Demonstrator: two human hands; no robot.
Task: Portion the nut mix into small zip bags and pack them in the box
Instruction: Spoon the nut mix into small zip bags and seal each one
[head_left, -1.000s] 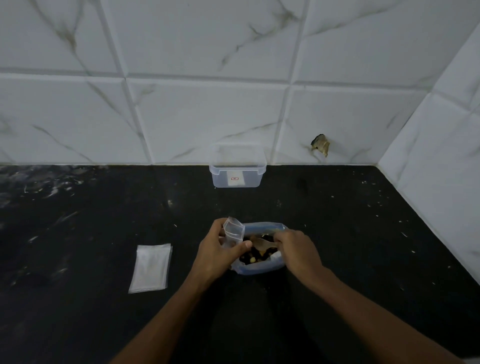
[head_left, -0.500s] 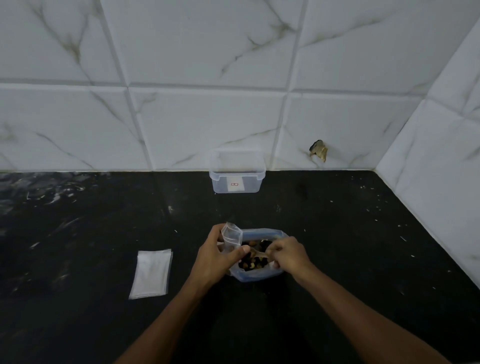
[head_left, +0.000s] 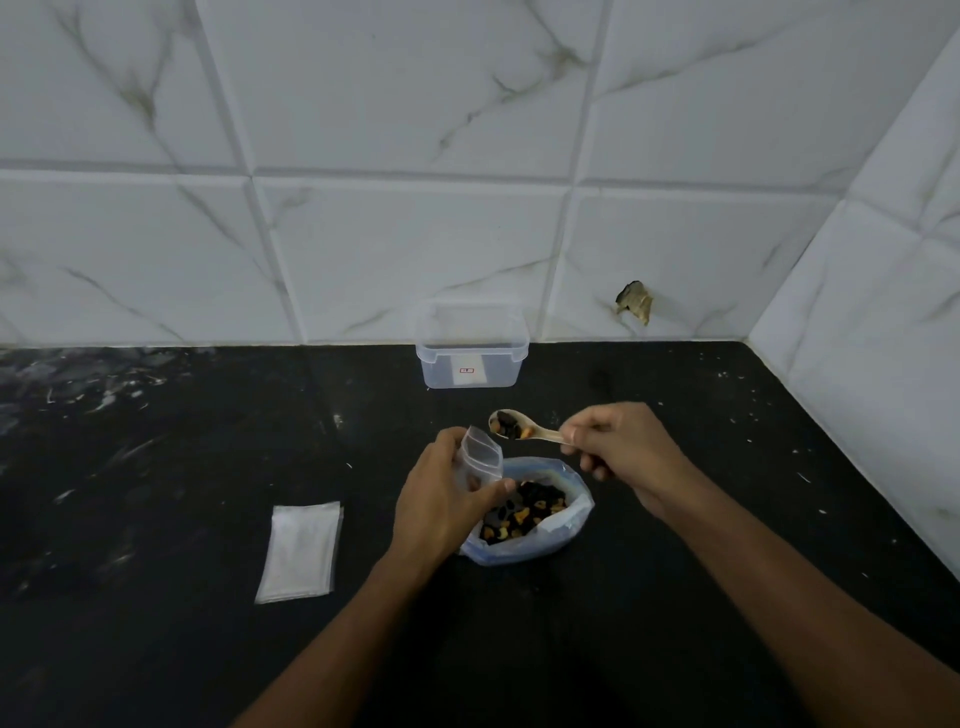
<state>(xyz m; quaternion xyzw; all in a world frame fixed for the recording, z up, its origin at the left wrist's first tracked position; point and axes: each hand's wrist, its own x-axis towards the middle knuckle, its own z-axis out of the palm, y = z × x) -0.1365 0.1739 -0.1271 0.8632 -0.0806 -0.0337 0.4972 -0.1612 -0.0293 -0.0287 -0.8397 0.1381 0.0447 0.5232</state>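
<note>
My left hand (head_left: 441, 499) holds a small clear zip bag (head_left: 483, 454) upright, its mouth facing up. My right hand (head_left: 621, 449) grips the handle of a pale spoon (head_left: 524, 428) loaded with dark and orange nut mix, its bowl hovering just above and right of the small bag's mouth. Beneath both hands a large open plastic bag of nut mix (head_left: 530, 512) lies on the black counter (head_left: 156, 467). A clear plastic box (head_left: 471, 349) stands open at the back against the wall.
A flat stack of small zip bags (head_left: 301, 551) lies on the counter to the left. White marble-look tiled walls (head_left: 467, 156) close off the back and the right side. A chipped hole (head_left: 634, 301) marks the back wall.
My right hand has lifted the spoon out of the large bag, filled with nut mix, up to beside the small bag's mouth. The left hand kept holding the small bag.
</note>
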